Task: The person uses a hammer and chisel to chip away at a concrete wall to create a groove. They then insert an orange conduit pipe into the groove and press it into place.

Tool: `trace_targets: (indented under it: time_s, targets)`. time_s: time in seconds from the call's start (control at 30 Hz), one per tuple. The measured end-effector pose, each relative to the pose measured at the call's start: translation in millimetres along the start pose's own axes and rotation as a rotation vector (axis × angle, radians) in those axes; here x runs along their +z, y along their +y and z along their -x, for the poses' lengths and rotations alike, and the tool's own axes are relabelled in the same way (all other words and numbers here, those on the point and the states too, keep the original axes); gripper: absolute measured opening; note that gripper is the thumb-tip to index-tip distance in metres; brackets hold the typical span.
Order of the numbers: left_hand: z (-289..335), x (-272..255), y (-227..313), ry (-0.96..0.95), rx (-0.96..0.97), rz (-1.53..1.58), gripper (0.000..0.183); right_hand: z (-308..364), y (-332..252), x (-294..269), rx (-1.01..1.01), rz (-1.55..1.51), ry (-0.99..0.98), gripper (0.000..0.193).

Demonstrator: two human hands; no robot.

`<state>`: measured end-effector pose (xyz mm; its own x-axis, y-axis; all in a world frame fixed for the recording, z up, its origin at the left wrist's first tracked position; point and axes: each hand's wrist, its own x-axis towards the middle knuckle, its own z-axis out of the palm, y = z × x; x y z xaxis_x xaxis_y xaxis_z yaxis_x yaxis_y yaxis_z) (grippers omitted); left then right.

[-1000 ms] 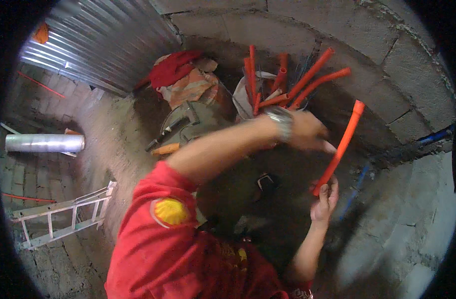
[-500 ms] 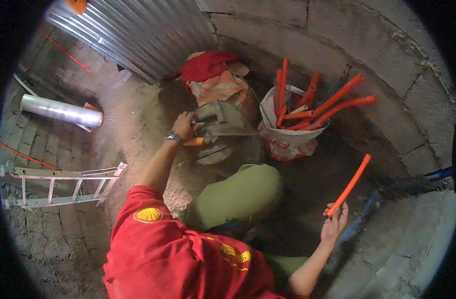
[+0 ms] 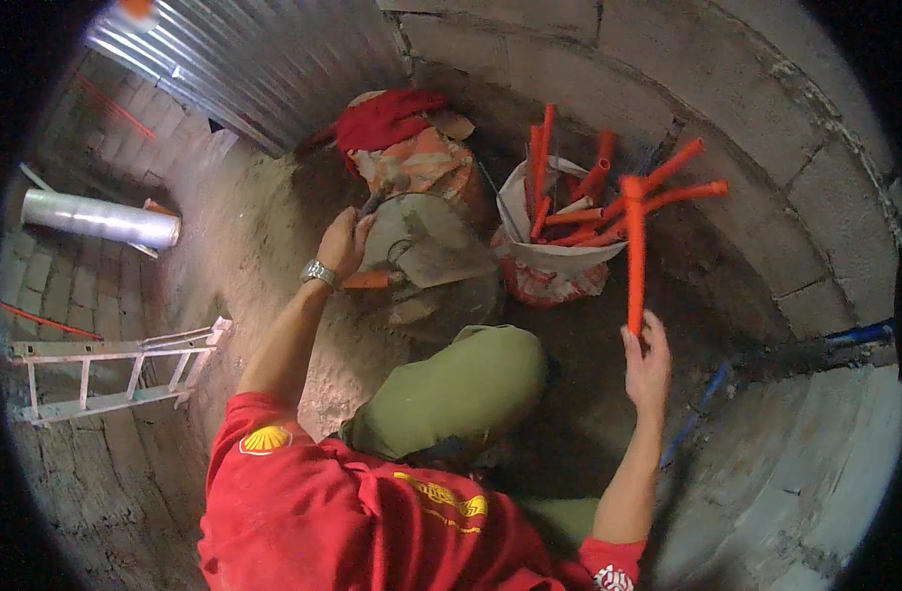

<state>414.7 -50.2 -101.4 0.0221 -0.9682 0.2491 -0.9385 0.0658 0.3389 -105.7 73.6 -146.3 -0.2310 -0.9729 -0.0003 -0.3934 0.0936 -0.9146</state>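
Note:
My left hand (image 3: 343,242), with a watch at the wrist, is closed round the handle of a hammer (image 3: 376,200); its head is blurred. Below that hand, a trowel (image 3: 441,261) with an orange handle lies on a round, cement-stained surface (image 3: 475,295). Out to the right, my right hand (image 3: 649,362) grips the lower end of a short orange plastic pipe (image 3: 635,266). The pipe stands nearly upright, and its top overlaps the pipes behind it in the view. A white and red sack (image 3: 559,258) holding several orange pipes (image 3: 668,167) stands beyond.
A torn sack (image 3: 421,167) with red cloth (image 3: 392,120) lies by the corrugated metal sheet (image 3: 264,59). Block walls (image 3: 727,118) close in the back and right. At left are a ladder (image 3: 116,374) and a silver cylinder (image 3: 101,218). Blue pipe (image 3: 707,394) runs at right.
My right hand has swung the orange pipe up and inward, toward the sack of pipes. My left hand has lifted the hammer off the round surface and shifted slightly left.

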Motion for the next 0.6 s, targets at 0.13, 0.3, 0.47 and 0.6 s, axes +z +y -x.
trace_targets:
  time_s: [0.13, 0.3, 0.47, 0.6]
  targets:
    - [-1, -36, 51, 0.263, 0.115, 0.269, 0.028, -57, -65, 35, -0.392, 0.305, -0.064, 0.032]
    - [20, -77, 124, 0.074, -0.151, 0.621, 0.028, -111, -96, 129, -0.584, 0.288, -0.264, 0.033]
    - [69, -63, 180, -0.028, 0.06, 0.63, 0.019, -138, -90, 202, -0.487, 0.172, -0.459, 0.031]
    - [103, -61, 209, -0.223, 0.064, 0.517, 0.025, -135, -90, 226, -0.538, 0.25, -0.48, 0.039]
